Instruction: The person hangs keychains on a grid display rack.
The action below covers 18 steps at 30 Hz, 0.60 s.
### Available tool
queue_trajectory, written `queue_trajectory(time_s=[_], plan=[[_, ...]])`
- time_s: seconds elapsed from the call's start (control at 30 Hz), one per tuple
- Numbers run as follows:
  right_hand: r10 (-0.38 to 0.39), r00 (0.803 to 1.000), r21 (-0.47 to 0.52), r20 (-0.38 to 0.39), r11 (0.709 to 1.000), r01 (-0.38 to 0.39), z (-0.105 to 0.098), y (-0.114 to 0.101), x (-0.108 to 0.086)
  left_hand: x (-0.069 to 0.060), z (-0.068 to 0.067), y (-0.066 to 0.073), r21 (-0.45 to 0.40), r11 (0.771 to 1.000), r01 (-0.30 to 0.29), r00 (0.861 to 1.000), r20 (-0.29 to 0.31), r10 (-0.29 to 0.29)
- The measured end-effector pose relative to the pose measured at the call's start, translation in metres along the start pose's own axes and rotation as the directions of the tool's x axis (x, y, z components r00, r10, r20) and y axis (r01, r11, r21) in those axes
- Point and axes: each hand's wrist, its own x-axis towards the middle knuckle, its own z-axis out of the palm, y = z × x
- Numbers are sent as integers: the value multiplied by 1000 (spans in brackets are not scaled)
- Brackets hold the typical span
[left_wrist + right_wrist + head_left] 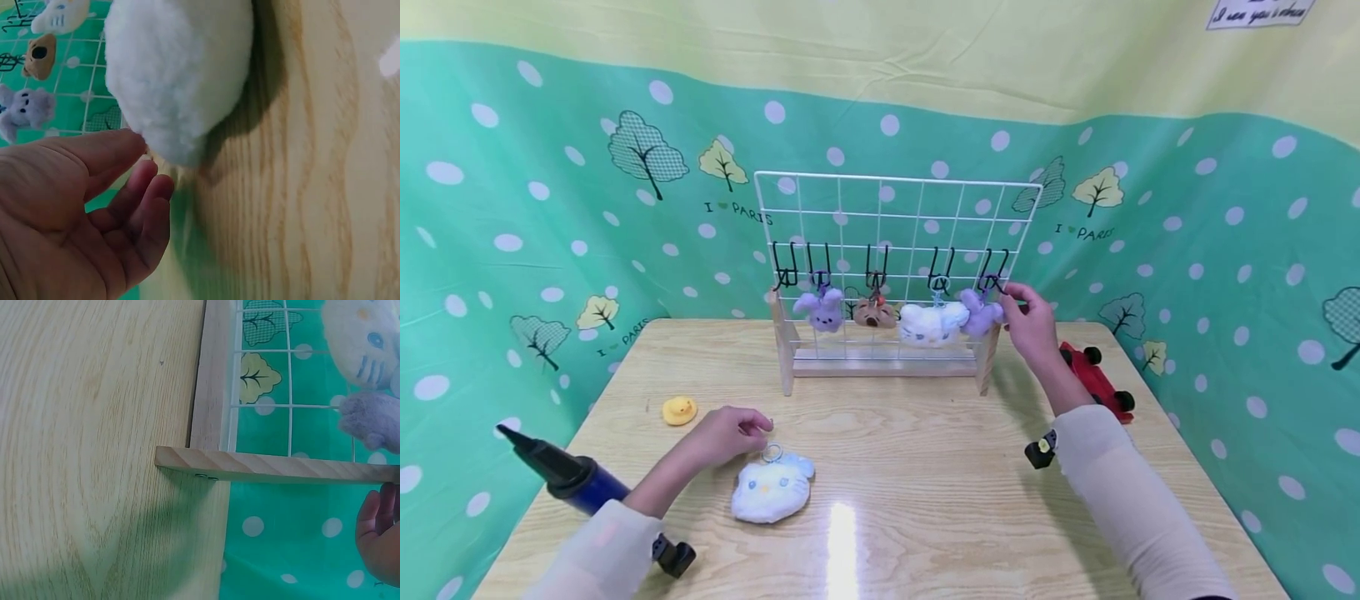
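A white cat plush keychain (771, 492) with a pale blue bow lies face up on the wooden table. Above its head my left hand (722, 437) pinches the metal end of its key ring; in the left wrist view the white plush (178, 69) partly covers the fingertips. At the rack's right end, my right hand (1030, 325) has its fingertips against the black hook (992, 283) that bears a tilted purple bunny plush (981, 315). Whether they pinch or only touch is hidden; in the right wrist view the curled fingers (369, 515) are cut off behind the wooden post.
A white wire grid rack (898, 177) on wooden feet stands at the back. On it hang another purple bunny (820, 310), a brown animal plush (875, 313) and a white cat plush (925, 325). A yellow duck (679, 410), red toy car (1093, 379) and blue marker (587, 483) are nearby.
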Motion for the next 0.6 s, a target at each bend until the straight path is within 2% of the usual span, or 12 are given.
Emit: queue_trajectory(time_s=[0.17,0.6], plan=[[-5,1000,-12,5,1000,5,0,0,-1,1,4,-5,12,1000,-10,999,40,10],[-5,1000,-14,4,1000,5,-1,-1,0,2,10,-7,6,1000,-28,998,54,28]])
